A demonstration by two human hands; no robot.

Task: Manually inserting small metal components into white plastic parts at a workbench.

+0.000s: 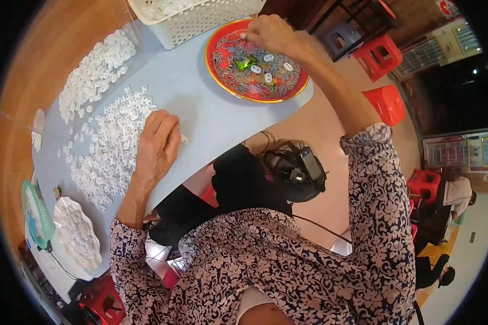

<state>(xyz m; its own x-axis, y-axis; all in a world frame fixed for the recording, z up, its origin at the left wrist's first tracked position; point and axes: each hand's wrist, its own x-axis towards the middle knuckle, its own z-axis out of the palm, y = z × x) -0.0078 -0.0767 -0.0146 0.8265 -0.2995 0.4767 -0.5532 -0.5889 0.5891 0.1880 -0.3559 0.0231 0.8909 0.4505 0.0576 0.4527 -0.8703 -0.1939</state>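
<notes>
My right hand (274,35) is over the far edge of a round red tray (207,54) with a gold rim, its fingers pinched together. Grey screws (230,76) cover much of the tray, and several white oval pieces (268,78) and a shiny green wrapper (246,63) lie among them. What the right fingertips hold, if anything, is too small to make out. At the right border of a heap of small white plastic pieces (111,146), my left hand (160,142) is closed with curled fingers. One white piece (184,139) shows by its fingertips; the grip itself is hidden.
A second white heap (97,73) lies farther back, beside a white perforated basket (195,27). At left are a scalloped white dish (76,233) and a green basket (36,214). A black bag (295,173) sits below the grey table's edge (217,154). Red stools (379,57) and other people are at right.
</notes>
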